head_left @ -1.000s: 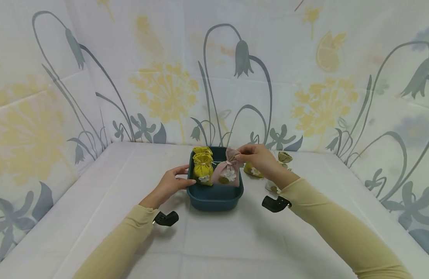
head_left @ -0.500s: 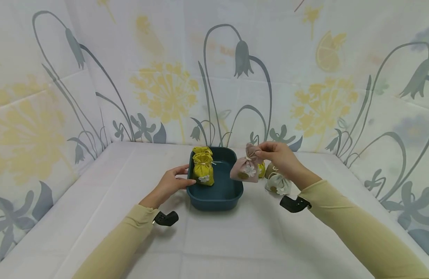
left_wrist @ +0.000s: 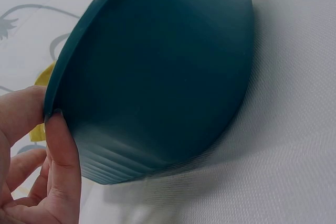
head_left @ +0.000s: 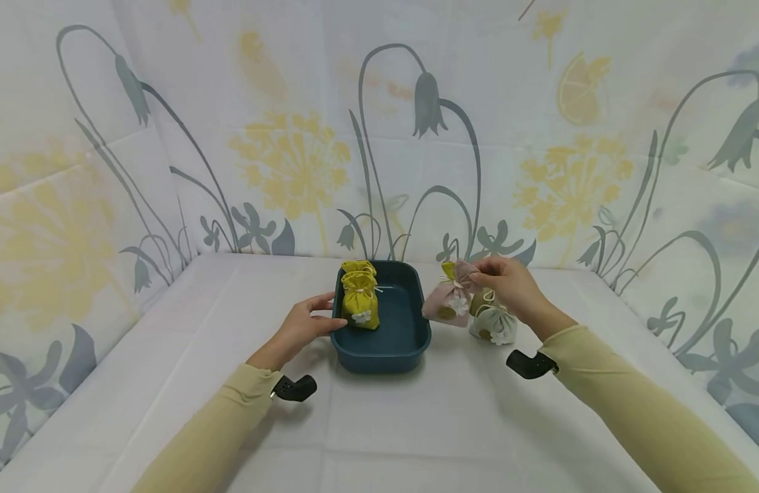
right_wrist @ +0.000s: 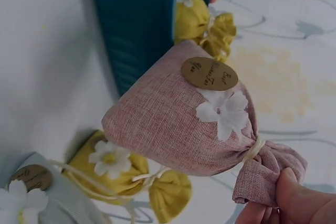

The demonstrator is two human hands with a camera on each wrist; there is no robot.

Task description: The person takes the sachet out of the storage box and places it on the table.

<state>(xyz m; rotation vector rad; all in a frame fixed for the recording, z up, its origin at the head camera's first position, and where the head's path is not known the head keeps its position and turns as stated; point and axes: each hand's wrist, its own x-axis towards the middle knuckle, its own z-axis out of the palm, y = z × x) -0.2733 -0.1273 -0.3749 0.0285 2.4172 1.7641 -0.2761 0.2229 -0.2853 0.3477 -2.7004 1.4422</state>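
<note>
My right hand [head_left: 501,281] pinches the gathered top of a pink cloth pouch [head_left: 450,303] with a white flower, holding it just right of the dark teal tub [head_left: 386,342], low over the table. The right wrist view shows the pink pouch [right_wrist: 199,124] hanging from my fingertips [right_wrist: 286,198]. My left hand [head_left: 305,322] rests on the tub's left rim, thumb against the tub [left_wrist: 157,77]. Inside the tub stand two yellow pouches [head_left: 359,298].
A pale green pouch [head_left: 493,325] and a yellow pouch [head_left: 449,269] lie on the white cloth right of the tub, below and behind the pink one. Flower-printed fabric walls enclose the table on three sides. Black wrist mounts [head_left: 527,364] sit under both forearms.
My right hand lifted the pink pouch out of the tub and carried it right, then lowered it beside the other pouches. The left hand stayed on the rim.
</note>
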